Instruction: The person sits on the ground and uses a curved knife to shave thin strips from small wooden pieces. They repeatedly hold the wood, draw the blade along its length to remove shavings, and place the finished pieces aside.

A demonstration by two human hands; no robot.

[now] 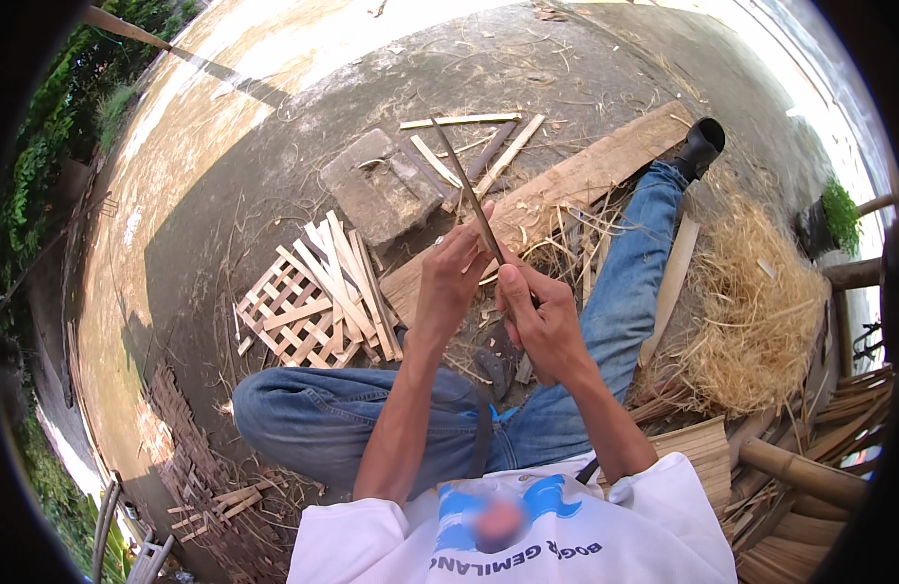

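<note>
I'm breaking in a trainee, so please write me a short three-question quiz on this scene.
1. True or false: the stone block lies farther from the person than the woven lattice.
2. Which hand's thumb presses on the long dark strip near its closer end?
3. Pick one: the boot on the outstretched leg is A) white, B) black, C) red.

Key: 1 true; 2 the right hand; 3 B.
</note>
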